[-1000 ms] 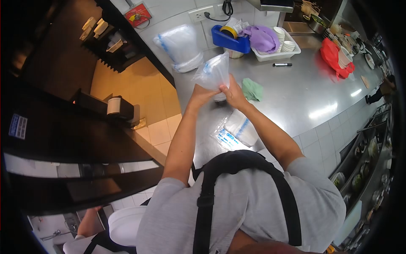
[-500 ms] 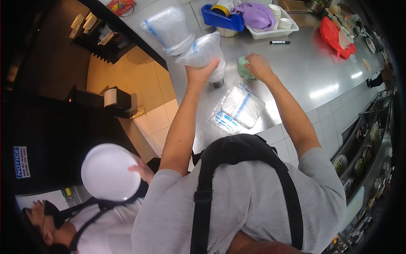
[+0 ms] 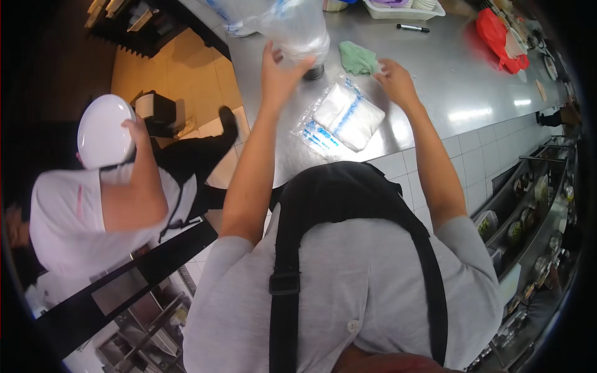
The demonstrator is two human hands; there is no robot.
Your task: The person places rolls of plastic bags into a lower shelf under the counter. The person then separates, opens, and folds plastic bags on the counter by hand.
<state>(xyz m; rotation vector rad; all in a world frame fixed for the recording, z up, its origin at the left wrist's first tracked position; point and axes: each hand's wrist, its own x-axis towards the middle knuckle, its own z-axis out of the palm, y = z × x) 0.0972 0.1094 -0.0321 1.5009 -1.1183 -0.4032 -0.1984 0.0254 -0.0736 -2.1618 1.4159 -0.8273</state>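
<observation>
My left hand [image 3: 283,78] is open, thumb and fingers apart, beside the near side of a clear plastic-wrapped bundle [image 3: 305,34] that stands on a dark round base [image 3: 314,73]. Whether the fingertips touch the plastic I cannot tell. A crumpled green cloth [image 3: 357,57] lies on the steel counter, and my right hand [image 3: 395,81] pinches its right corner. Between my forearms rests a flat clear packet [image 3: 349,118] of white folded material with blue print.
On the steel counter [image 3: 460,68] are a black marker [image 3: 413,28], a white tray [image 3: 404,12] and a red plastic bag [image 3: 497,40]. A second plastic-wrapped bundle [image 3: 233,15] stands at the far left. To my left, a co-worker [image 3: 118,199] carries a white plate [image 3: 106,132].
My left hand has let go of the wrapped bundle and opened. The green cloth is more spread out, with my right hand now at its corner. The co-worker has moved forward with the plate.
</observation>
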